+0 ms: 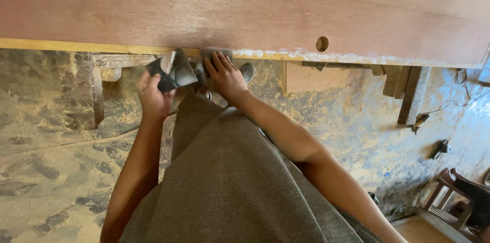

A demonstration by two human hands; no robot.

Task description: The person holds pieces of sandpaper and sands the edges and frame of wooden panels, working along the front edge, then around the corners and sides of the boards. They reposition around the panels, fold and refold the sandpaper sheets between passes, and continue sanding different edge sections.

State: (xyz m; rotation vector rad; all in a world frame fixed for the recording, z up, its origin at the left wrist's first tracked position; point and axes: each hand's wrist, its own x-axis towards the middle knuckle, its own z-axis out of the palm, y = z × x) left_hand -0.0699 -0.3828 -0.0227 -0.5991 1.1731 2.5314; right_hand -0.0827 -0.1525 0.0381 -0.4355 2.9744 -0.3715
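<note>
A large reddish-brown wooden door panel lies flat across the top of the view, with a round hole near its front edge. Pale filler is smeared along that edge to the right of my hands. My right hand presses a small grey sanding pad against the panel's edge. My left hand holds a folded dark sheet of sandpaper just below the edge, beside the right hand.
The floor below is covered in sawdust. A wooden support and a board stand under the panel on the right. A dark wooden chair sits at the bottom right. My grey-trousered leg and shoe are below.
</note>
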